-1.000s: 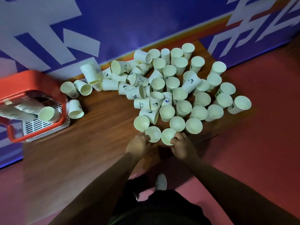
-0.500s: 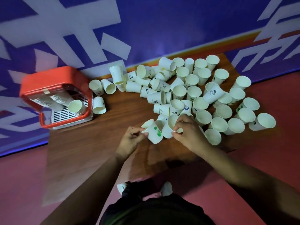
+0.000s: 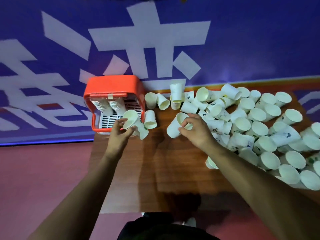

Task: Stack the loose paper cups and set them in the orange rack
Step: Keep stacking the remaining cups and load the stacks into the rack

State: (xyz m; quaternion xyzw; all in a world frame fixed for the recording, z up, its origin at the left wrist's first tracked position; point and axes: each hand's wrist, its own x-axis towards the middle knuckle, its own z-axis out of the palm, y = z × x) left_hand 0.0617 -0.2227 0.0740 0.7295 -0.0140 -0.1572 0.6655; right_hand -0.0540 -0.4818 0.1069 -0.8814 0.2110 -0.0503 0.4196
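Step in hand: gathering and nesting. The left hand [image 3: 119, 134] grips a white paper cup [image 3: 138, 127] by its rim, tilted, mouth toward the rack. Whether this is one cup or a short nested stack cannot be told from where I stand. The right hand [image 3: 197, 134] pinches a second white paper cup [image 3: 173, 129] at the rim, well apart from the first.

The orange plastic rack [image 3: 112, 85] stands just beyond the left hand and already holds two long nested rows of white cups [image 3: 103, 106]. The heap of loose white paper cups [image 3: 256, 125] spreads beyond and to the outer side of the right hand across the brown wooden table [image 3: 164, 170].

Judgement: the task is far from done. Next, the right-hand cup needs bringing across and seating squarely into the left-hand one, mouths aligned, before anything goes to the rack.
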